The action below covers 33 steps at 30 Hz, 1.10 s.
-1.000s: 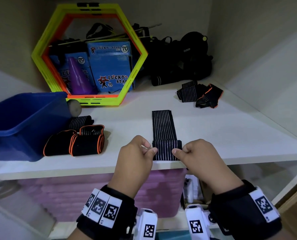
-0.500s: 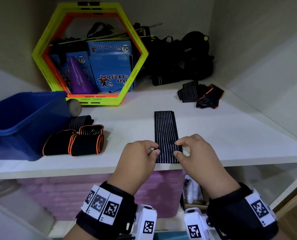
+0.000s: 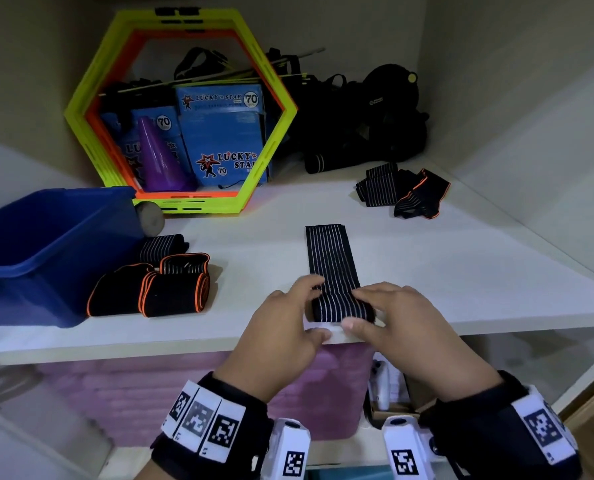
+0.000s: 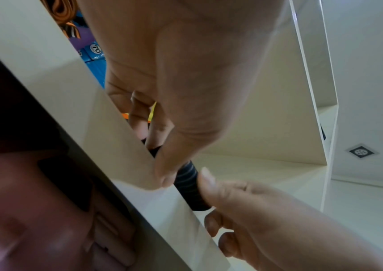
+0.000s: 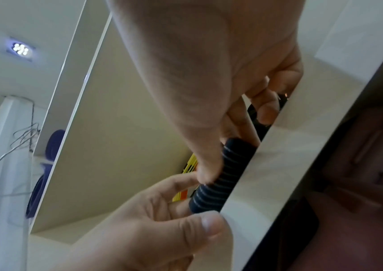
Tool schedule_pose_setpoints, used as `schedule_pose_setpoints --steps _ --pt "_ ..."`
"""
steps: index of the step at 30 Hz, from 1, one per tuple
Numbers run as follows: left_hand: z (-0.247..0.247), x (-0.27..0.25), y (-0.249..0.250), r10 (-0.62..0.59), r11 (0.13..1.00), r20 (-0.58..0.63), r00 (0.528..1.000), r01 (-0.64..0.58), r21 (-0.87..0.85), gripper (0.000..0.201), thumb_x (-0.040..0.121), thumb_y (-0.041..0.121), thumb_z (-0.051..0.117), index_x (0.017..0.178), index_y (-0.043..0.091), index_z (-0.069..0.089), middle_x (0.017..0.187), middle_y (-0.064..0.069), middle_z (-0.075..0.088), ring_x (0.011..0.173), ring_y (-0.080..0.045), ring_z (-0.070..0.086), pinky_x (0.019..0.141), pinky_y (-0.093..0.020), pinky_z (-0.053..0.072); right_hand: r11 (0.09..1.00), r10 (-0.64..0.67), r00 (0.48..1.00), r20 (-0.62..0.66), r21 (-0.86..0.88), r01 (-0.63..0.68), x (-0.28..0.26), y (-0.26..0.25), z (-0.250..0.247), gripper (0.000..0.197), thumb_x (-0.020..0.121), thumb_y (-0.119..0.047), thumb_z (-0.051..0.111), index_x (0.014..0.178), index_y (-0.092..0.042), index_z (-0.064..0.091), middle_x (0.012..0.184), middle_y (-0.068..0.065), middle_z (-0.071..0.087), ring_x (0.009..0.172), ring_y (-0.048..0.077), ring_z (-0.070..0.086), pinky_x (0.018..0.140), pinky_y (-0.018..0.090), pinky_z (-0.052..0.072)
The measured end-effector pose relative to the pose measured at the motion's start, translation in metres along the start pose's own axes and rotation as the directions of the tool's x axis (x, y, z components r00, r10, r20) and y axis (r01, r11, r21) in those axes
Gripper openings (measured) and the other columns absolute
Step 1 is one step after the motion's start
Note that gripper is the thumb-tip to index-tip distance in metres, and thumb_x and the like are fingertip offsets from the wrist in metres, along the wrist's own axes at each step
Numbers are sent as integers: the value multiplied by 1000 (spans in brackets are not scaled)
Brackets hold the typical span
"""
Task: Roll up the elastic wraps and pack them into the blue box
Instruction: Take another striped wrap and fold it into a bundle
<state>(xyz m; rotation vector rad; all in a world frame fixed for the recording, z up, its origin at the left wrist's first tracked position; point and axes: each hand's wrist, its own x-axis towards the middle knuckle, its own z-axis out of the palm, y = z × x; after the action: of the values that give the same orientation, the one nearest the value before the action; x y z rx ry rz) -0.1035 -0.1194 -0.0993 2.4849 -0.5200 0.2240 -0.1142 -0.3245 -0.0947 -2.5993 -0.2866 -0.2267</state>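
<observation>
A black elastic wrap with white stripes [image 3: 330, 258] lies lengthwise on the white shelf [image 3: 462, 271]. Its near end is rolled into a small roll [image 3: 340, 310] at the shelf's front edge. My left hand [image 3: 306, 306] grips the roll's left end and my right hand [image 3: 368, 306] grips its right end, thumbs on the near side. The wrist views show the roll [image 4: 190, 185] [image 5: 222, 176] pinched between thumbs and fingers of both hands. The blue box [image 3: 46, 244] stands at the far left of the shelf; I cannot see inside it.
Three rolled wraps, two with orange trim [image 3: 157, 289], lie beside the box. More unrolled wraps [image 3: 403, 192] lie at the back right. A yellow-green hexagon frame [image 3: 181, 109] with blue packets and dark gear stands at the back. A purple bin [image 3: 323, 386] sits below.
The wrap's near end went from flat and pinched at its corners to rolled over. Both hands moved forward over the shelf edge and now curl round the roll.
</observation>
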Motion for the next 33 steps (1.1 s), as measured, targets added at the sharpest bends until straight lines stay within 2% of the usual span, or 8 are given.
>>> schedule_pose_setpoints --steps 3,6,11,13,18,22,26,33 --pt "0 2 -1 -57 988 -15 998 55 -144 59 88 27 73 134 37 37 124 13 68 75 0 58 83 -22 50 994 25 1000 12 103 -26 3 4 -5 48 86 -35 72 133 -32 61 124 -14 64 112 5 58 95 19 44" --pt "-2 7 0 -136 968 -55 989 121 -218 45 92 27 69 130 28 45 103 13 75 78 8 62 72 -7 42 978 54 997 -62 205 -41 4 4 -6 29 89 -27 71 116 -35 71 106 -23 67 88 -15 55 74 -2 34" --pt "-1 10 4 -247 933 -153 957 192 -306 28 93 34 67 114 26 50 74 9 74 78 0 64 65 -11 42 940 153 979 -133 325 -103 6 -1 -6 5 90 -25 69 87 -26 73 75 -15 71 71 -9 60 61 9 39" --pt "0 11 3 -262 928 -190 946 193 -319 26 92 34 68 109 27 50 69 6 72 70 0 63 61 -14 42 932 196 971 -139 335 -140 7 0 -3 5 88 -30 71 89 -25 71 73 -13 71 72 -3 63 67 21 45" --pt "-1 10 6 -201 951 -216 955 137 -277 11 93 30 66 92 29 55 56 1 66 50 -8 54 53 -22 41 914 229 967 -113 366 -174 7 -1 -1 20 89 -33 71 105 -32 60 68 -6 68 74 3 64 73 25 49" --pt "-4 16 8 -183 978 -218 959 156 -139 15 91 31 67 78 26 65 54 5 62 51 -8 55 51 -20 40 936 192 975 -115 321 -146 9 -4 -1 14 90 -30 67 99 -36 58 55 -4 58 59 6 58 65 27 50" --pt "-4 19 8 -146 989 -209 967 145 -23 15 90 33 70 78 26 73 58 15 57 59 -2 56 55 -9 35 962 154 980 -128 246 -119 10 -4 3 8 92 -27 65 95 -35 65 60 -9 60 62 3 58 61 23 46" --pt "1 19 3 62 994 -219 974 -42 97 12 88 18 70 78 18 76 97 6 68 86 -18 61 79 -35 51 998 5 981 -192 69 9 9 -2 7 16 94 -19 61 101 -23 75 103 -7 60 94 14 55 81 25 44"
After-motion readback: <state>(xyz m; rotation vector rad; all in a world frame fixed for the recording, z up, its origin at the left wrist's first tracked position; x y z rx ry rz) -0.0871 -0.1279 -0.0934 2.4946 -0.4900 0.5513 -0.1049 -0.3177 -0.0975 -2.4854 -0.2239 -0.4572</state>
